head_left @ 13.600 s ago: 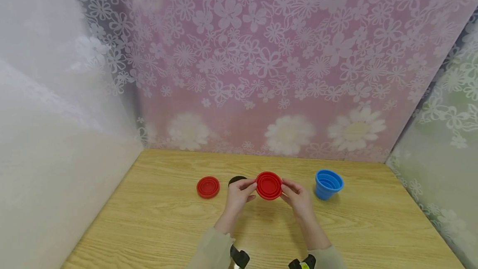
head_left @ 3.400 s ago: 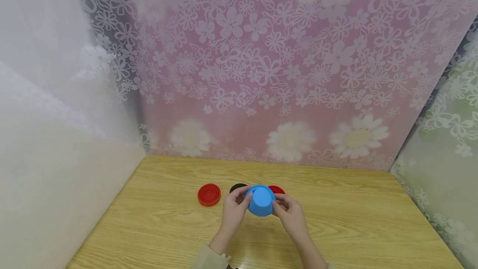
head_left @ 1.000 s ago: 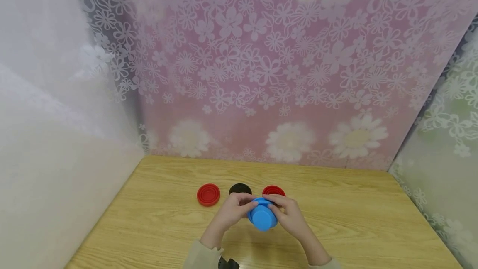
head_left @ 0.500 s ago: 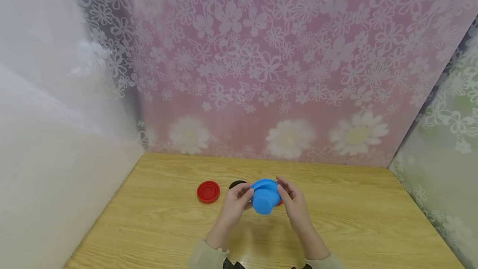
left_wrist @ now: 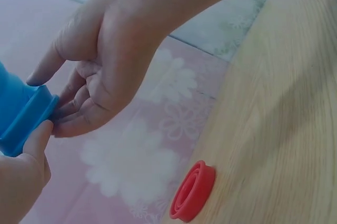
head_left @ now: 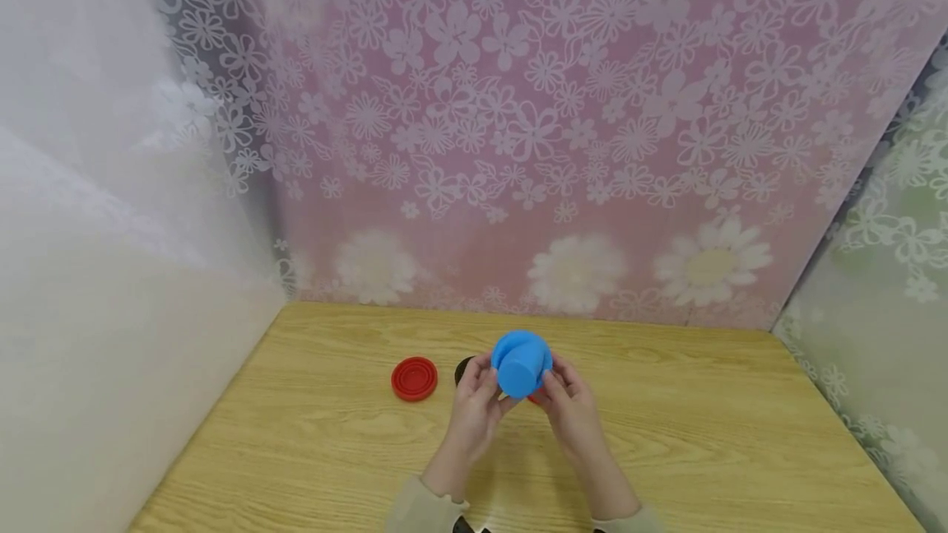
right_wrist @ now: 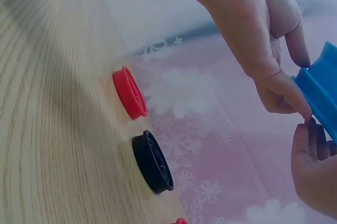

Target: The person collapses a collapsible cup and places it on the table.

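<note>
Both hands hold a blue collapsible cup above the table, its base turned toward the head camera and its wall partly folded in under the rim. My left hand pinches its left side between thumb and fingers. On the opposite side, my right hand grips the rim the same way. In the right wrist view, the thumb and fingertips of the right hand press on the rim of the blue cup. The cup's mouth faces away and is hidden.
Flattened on the wooden table lie a red collapsible cup at left and a black one, partly behind the left hand. Another red cup lies behind the hands. Flower-patterned sheets enclose the back and sides.
Earlier, the hands held a red cup while the blue one stood at right; that red cup now lies on the table. In the last second, the blue cup has risen and turned in both hands.
</note>
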A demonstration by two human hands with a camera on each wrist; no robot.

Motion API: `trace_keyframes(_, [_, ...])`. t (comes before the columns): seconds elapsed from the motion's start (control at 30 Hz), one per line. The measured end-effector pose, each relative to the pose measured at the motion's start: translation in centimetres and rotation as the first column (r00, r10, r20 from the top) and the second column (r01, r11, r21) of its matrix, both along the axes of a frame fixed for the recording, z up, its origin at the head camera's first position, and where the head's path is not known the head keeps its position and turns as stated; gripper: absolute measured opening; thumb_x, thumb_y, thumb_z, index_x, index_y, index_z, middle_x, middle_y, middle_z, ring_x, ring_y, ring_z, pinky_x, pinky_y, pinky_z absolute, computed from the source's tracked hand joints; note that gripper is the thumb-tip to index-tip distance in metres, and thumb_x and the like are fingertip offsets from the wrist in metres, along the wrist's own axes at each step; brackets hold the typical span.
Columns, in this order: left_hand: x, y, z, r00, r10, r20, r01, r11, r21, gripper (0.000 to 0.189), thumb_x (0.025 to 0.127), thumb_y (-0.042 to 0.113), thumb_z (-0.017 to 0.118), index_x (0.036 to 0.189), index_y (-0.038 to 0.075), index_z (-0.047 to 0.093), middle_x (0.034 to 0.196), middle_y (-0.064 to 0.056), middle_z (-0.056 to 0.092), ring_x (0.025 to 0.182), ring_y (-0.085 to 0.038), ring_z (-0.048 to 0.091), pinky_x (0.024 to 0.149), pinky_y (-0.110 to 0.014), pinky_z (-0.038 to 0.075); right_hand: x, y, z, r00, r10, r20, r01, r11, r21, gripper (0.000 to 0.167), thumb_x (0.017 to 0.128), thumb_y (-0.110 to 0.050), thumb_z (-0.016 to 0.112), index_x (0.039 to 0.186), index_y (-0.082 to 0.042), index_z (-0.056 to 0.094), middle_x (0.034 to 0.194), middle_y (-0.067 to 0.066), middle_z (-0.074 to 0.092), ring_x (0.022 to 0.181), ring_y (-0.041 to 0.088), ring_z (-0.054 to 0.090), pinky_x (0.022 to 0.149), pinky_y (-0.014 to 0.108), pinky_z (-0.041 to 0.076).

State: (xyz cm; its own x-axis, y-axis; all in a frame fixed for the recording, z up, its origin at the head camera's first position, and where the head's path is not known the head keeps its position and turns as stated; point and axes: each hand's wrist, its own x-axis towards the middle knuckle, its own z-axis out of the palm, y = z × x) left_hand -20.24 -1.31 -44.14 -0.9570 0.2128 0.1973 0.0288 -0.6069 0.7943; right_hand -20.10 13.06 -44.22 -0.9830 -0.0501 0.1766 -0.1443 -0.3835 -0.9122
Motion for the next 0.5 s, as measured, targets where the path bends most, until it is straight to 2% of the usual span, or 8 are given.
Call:
trace_keyframes(0.1, [0.07,0.09,-0.04,1.0,-0.011,-0.002,0.011,1.0,0.003,0.025,0.097,0.012,0.032,0.119,0.0,0.028,0.122,-0.014,0.041,0.11,-0.023,0.046,0.084,-0.037,0.044,0.09,-0.11,0.07,1.0,-0.005,-0.01,0.005,1.0,-0.003,0.04,0.092,-0.013,0.048,0.124,0.007,0.036,0.104,0.001,0.056,0.092,0.013,0.057,0.077,0.027,0.048])
trace_keyframes(0.23, [-0.09,-0.06,-0.06,1.0,0.03,-0.006,-0.03,0.995,-0.097,0.027,0.096,0.015,0.037,0.118,-0.002,0.034,0.114,-0.012,0.046,0.104,-0.022,0.048,0.081,-0.034,0.046,0.12,0.02,0.05,1.0,-0.018,0.005,0.018,1.0,0.024,0.041,0.092,-0.011,0.048,0.124,0.011,0.035,0.101,0.001,0.058,0.09,0.013,0.057,0.076,0.027,0.049])
trace_keyframes(0.37, [-0.36,-0.45,0.03,0.996,0.091,-0.001,-0.088,0.961,-0.261,0.037,0.093,0.024,0.046,0.118,-0.003,0.04,0.108,-0.012,0.05,0.099,-0.021,0.05,0.08,-0.035,0.046,0.07,0.41,-0.03,0.999,-0.039,0.016,0.036,0.988,0.148,0.04,0.09,-0.009,0.05,0.123,0.011,0.039,0.102,0.007,0.058,0.09,0.014,0.059,0.074,0.029,0.05])
trace_keyframes(0.5, [-0.57,-0.9,0.01,0.995,0.098,-0.007,-0.094,0.924,-0.371,0.042,0.089,0.026,0.053,0.12,-0.002,0.043,0.109,-0.013,0.053,0.1,-0.024,0.051,0.082,-0.038,0.045,0.14,0.85,-0.1,0.999,-0.037,-0.009,0.038,0.948,0.317,0.037,0.088,-0.008,0.054,0.12,0.007,0.047,0.102,0.017,0.057,0.086,0.016,0.06,0.072,0.031,0.051])
